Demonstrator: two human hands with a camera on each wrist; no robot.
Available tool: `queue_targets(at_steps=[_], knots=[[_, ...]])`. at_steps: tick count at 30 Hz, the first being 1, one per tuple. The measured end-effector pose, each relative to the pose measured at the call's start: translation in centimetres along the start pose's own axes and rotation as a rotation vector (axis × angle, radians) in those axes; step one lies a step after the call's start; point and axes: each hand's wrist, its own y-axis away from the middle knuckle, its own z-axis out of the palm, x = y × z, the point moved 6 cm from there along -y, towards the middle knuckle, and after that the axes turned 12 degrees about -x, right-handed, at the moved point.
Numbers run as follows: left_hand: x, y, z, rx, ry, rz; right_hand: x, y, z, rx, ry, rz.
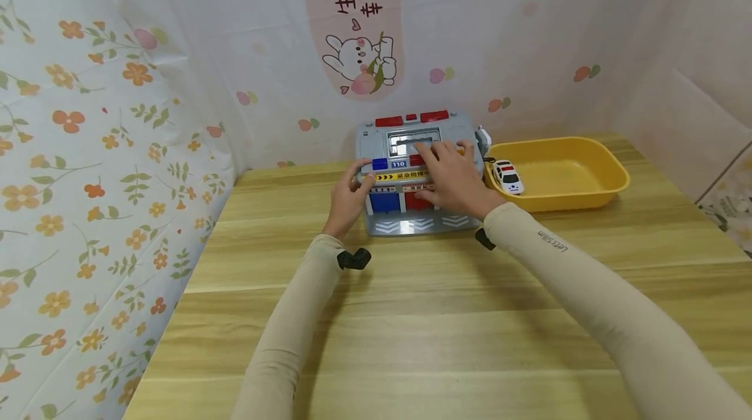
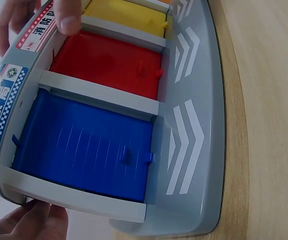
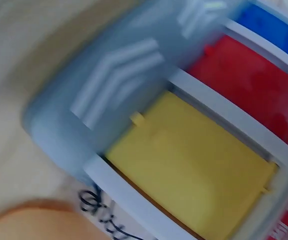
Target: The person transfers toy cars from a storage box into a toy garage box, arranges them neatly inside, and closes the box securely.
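A grey toy garage sits at the back of the table, its ramp facing me. My left hand grips its left end, thumb at the front and fingers around the side. From the right, my right hand holds the front upper edge, with fingers spread on top and thumb down over the front. The left wrist view has the blue door and red door lowered between white posts. A yellow door fills the blurred right wrist view.
Right of the garage stands a yellow plastic bin. A white toy police car leans on the bin's left rim. Behind the garage hangs a printed cloth, and a floral cloth covers the left side.
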Motion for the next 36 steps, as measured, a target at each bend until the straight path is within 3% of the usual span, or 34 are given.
queue_targets(at_steps=[5, 13, 36], knots=[[-0.1, 0.0, 0.0, -0.003, 0.001, 0.005, -0.5, -0.5, -1.0, -0.086, -0.033, -0.041], [0.0, 0.3, -0.1, -0.008, -0.013, 0.012, -3.1, -1.9, -1.9, -0.188, -0.109, -0.134], [0.1, 0.0, 0.1, -0.007, -0.002, 0.009, -3.5, -3.6, -2.1, -0.245, -0.128, -0.109]])
